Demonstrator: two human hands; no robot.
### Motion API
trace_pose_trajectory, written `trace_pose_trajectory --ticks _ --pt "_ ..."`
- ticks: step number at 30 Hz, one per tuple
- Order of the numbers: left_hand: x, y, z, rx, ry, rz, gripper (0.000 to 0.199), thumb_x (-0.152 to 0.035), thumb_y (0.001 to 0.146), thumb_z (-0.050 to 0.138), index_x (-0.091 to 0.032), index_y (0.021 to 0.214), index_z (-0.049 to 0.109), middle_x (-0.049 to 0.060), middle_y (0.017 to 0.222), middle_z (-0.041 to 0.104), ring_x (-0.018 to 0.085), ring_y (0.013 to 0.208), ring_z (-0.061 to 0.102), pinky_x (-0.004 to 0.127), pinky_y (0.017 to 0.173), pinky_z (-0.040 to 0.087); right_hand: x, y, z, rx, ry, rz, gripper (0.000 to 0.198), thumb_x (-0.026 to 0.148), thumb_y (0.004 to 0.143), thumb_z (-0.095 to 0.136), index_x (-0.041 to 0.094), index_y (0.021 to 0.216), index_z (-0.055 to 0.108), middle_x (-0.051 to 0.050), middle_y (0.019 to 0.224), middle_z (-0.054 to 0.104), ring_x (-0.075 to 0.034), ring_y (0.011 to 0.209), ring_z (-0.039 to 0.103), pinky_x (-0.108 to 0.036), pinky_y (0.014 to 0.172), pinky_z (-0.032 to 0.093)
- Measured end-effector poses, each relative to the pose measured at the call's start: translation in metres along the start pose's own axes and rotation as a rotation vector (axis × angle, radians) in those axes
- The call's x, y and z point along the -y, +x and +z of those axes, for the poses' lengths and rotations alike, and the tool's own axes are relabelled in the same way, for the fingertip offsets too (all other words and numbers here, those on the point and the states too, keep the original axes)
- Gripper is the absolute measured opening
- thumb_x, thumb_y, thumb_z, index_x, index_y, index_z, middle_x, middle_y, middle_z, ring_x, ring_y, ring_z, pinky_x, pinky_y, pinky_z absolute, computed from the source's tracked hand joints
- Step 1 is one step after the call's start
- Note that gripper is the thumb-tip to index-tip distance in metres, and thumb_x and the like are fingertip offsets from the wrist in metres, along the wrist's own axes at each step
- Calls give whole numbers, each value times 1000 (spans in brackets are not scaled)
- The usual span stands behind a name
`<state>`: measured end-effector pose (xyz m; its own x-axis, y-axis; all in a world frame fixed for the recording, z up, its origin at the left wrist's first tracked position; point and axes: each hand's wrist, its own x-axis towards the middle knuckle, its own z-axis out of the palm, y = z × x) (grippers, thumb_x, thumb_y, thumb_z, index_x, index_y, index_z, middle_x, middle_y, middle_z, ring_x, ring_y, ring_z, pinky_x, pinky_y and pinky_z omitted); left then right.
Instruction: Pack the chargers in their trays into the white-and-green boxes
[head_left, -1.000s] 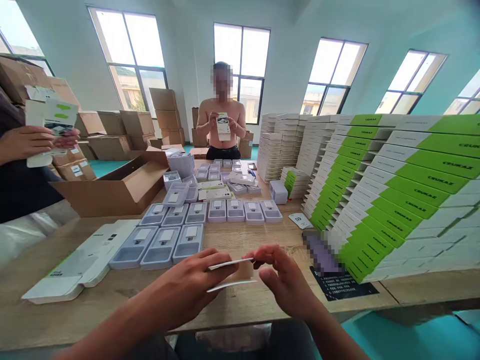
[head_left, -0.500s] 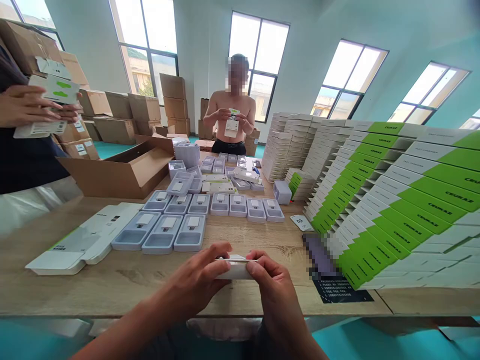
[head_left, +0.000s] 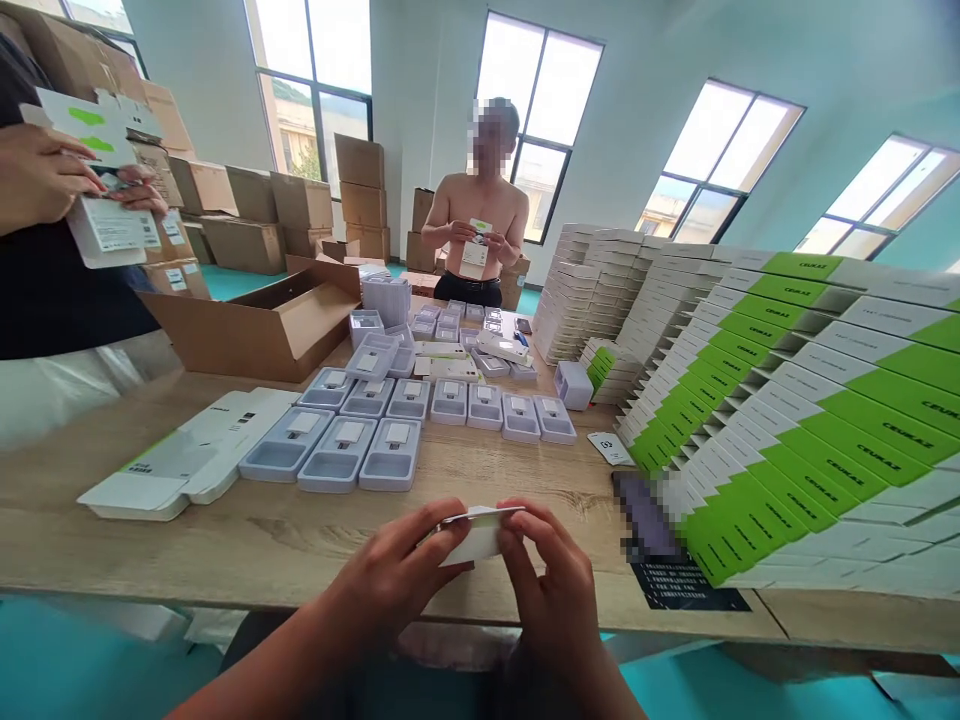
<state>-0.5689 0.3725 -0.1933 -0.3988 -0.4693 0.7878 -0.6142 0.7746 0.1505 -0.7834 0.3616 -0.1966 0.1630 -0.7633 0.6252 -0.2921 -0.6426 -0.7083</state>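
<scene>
Near the front edge of the table, a white carton (head_left: 478,541) is held between both of my hands, tilted so that I see its face and thin top edge. My left hand (head_left: 397,560) pinches its left end, with the fingers closed along the edge. At the right end, my right hand (head_left: 553,568) grips it between thumb and fingers. Part of the carton is hidden behind the fingers. Just beyond my hands sit grey plastic trays (head_left: 388,472), several with a small white charger-like piece in them. Flattened white cartons (head_left: 196,440) lie stacked to the left.
Tall stacks of white-and-green boxes (head_left: 780,420) line the right side, beside a dark phone-like item (head_left: 646,515) and black printed sheet (head_left: 690,585). An open cardboard box (head_left: 255,325) stands at back left. Two people, one across (head_left: 480,215) and one left (head_left: 45,250), hold cartons.
My view has turned slightly left. The carton in my hands has tilted, showing more of its face. The person on the left has shifted the carton they hold.
</scene>
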Motion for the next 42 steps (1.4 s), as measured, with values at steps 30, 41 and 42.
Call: trace_pose_trajectory --ticks 30,41,42 --pt "-7 -10 0 -26 44 -22 20 -10 102 56 -10 121 59 16 121 70 23 115 71 29 99 60 -10 -1 6 -74 130 88 6 22 98 65 26 102 66 -6 117 76 -20 109 73 -31 87 61" --pt "-5 -15 6 -56 -59 -49 31 -8 100 60 -14 129 52 16 122 67 22 116 69 29 96 61 -12 -9 16 -144 244 290 14 32 91 75 24 95 65 -8 105 80 -22 101 77 -33 84 64" --pt "-4 -16 8 -77 -97 -52 38 -7 98 62 -17 133 49 15 123 67 22 116 69 29 95 61 -10 -9 17 -168 281 330 19 34 89 77 24 95 63 -8 104 80 -22 100 77 -33 84 64"
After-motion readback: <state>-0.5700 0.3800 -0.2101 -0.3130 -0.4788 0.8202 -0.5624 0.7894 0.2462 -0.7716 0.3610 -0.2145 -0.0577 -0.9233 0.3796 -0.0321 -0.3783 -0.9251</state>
